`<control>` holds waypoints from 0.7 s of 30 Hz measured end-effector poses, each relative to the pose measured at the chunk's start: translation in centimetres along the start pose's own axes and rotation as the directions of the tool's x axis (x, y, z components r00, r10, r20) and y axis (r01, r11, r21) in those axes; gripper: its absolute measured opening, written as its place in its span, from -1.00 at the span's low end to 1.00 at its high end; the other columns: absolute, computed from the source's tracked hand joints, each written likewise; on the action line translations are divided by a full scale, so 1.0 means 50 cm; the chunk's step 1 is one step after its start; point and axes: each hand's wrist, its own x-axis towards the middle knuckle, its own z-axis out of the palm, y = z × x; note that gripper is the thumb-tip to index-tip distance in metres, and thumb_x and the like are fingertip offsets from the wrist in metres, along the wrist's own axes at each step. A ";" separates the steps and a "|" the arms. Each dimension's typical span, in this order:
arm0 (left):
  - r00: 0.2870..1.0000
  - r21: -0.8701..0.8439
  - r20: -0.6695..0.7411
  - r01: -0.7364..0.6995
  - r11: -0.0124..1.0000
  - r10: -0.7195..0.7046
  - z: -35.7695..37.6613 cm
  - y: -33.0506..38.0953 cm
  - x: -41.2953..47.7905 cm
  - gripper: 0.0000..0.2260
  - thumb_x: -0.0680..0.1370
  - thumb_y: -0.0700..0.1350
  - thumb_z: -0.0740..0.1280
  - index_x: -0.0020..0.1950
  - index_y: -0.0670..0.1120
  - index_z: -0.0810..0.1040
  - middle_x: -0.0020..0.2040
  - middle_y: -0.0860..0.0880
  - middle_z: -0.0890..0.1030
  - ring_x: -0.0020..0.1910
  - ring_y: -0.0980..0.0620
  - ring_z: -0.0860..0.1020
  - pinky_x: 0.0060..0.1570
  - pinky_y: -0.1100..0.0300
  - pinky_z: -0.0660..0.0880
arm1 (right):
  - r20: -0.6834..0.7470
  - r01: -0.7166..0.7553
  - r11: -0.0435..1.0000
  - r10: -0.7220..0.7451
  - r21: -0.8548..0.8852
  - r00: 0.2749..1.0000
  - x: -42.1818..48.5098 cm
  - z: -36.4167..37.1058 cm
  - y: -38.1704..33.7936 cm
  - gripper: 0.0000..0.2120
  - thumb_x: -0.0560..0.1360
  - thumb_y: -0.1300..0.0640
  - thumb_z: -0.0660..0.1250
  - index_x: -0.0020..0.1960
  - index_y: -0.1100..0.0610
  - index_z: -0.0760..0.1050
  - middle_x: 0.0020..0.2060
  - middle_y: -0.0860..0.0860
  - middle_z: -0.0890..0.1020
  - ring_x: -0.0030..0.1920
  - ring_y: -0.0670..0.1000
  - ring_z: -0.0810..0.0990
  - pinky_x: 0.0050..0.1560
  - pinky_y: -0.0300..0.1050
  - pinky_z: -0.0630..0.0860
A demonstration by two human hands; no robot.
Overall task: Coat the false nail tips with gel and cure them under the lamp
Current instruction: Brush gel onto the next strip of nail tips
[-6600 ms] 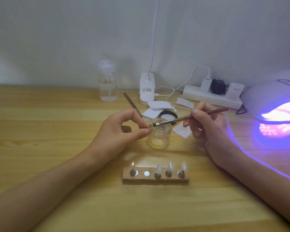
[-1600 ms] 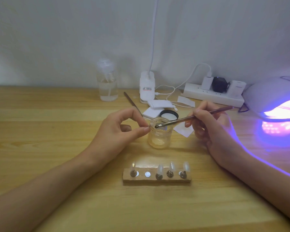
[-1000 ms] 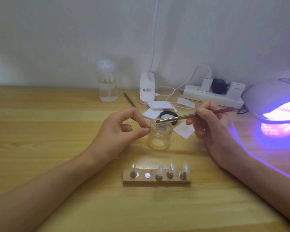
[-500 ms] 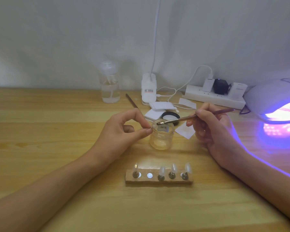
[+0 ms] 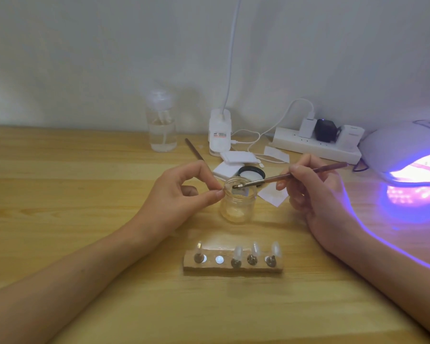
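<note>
Head view: a round clear glass jar (image 5: pixel 237 207) stands on the wooden table (image 5: pixel 60 194). At its 9 o'clock rim the left hand (image 5: pixel 179 194) pinches a small translucent tip (image 5: pixel 227 187) between thumb and forefinger. From 3 o'clock the right hand (image 5: pixel 315 194) grips a thin brown brush (image 5: pixel 293 175), its bristles over the jar's mouth. At 6 o'clock a rough wooden block (image 5: pixel 233 268) carries four tips (image 5: pixel 238 252). A smooth domed lamp (image 5: pixel 395 147) glows violet at 3 o'clock.
</note>
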 end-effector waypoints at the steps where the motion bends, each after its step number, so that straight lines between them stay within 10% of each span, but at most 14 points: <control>1: 1.000 0.000 0.003 -0.003 1.000 0.003 0.000 0.000 0.000 -0.87 0.46 -0.15 0.51 -0.18 -0.09 0.57 -0.07 -0.07 0.63 -0.42 -0.01 0.32 -0.37 0.16 0.31 | 0.006 0.013 1.000 -0.013 0.017 1.000 0.000 0.000 -0.001 -0.81 0.47 0.11 0.29 -0.31 0.02 0.39 -0.37 0.09 0.61 -0.51 -0.07 0.26 -0.51 -0.28 0.17; 21: 1.000 -0.006 0.014 -0.009 1.000 0.009 0.002 0.001 0.000 -0.85 0.44 -0.12 0.53 -0.21 -0.05 0.57 -0.06 -0.05 0.62 -0.39 -0.03 0.33 -0.39 0.26 0.33 | -0.039 0.159 0.975 -0.167 -0.156 0.985 0.021 -0.045 -0.030 -0.77 0.45 0.25 0.25 -0.35 0.05 0.38 -0.48 0.07 0.56 -0.51 0.02 0.43 -0.55 -0.24 0.31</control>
